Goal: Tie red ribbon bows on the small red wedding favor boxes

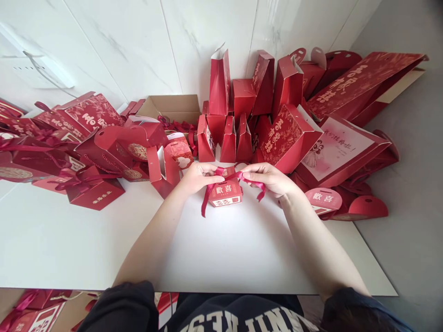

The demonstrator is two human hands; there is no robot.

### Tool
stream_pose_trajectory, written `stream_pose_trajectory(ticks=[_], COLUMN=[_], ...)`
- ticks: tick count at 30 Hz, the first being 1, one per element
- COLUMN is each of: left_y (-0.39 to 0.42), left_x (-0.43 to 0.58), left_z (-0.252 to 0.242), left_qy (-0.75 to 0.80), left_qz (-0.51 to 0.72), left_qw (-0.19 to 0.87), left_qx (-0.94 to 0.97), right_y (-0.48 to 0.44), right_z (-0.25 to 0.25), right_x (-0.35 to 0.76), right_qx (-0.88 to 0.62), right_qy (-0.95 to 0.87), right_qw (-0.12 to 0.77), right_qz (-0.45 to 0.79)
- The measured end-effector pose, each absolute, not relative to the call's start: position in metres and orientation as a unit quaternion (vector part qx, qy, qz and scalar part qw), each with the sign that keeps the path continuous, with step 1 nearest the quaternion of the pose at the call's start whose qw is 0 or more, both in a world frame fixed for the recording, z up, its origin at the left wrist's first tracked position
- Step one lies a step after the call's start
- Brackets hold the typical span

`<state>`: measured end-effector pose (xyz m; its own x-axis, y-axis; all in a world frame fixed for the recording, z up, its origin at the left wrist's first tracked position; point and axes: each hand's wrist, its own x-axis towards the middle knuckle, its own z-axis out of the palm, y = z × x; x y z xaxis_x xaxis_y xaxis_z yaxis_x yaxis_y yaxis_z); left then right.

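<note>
A small red gift box (pixel 226 193) with pale lettering stands on the white table in front of me. A dark red ribbon (pixel 206 203) runs across its top, and its two tails hang down on either side. My left hand (pixel 202 177) pinches the ribbon at the box's upper left. On the other side, my right hand (pixel 268 179) grips the ribbon between thumb and fingers, with a short tail dangling below. Whether the ribbon is knotted in the middle is hard to make out.
Red gift boxes with ribbons (pixel 95 189) crowd the left of the white table (pixel 221 258). An open cardboard carton (pixel 173 103) holding ribbons sits at the back. More red boxes (pixel 290 138) are stacked behind and to the right. Below the front edge, further red boxes (pixel 38 318) show.
</note>
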<state>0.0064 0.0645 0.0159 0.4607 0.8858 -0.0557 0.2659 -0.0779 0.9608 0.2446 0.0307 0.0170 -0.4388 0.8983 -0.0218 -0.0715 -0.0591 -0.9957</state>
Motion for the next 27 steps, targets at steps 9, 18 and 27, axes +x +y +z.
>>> stream_pose_trajectory(ticks=[9,18,27], left_y=[0.059,0.048,0.039], left_x=[0.003,-0.003,-0.003], left_z=[0.031,0.056,0.063], left_qy=[0.434,0.505,0.549], left_qz=[0.239,0.172,0.072], left_qw=[0.529,0.482,0.422], left_qx=[0.689,0.695,0.717], right_y=[0.036,0.034,0.017], right_z=[0.019,0.021,0.048], right_x=[0.257,0.255,0.266], right_qx=[-0.383,-0.377,-0.375], right_qy=[-0.518,-0.646,-0.66], right_qw=[0.308,0.283,0.191], right_qz=[0.701,0.6,0.623])
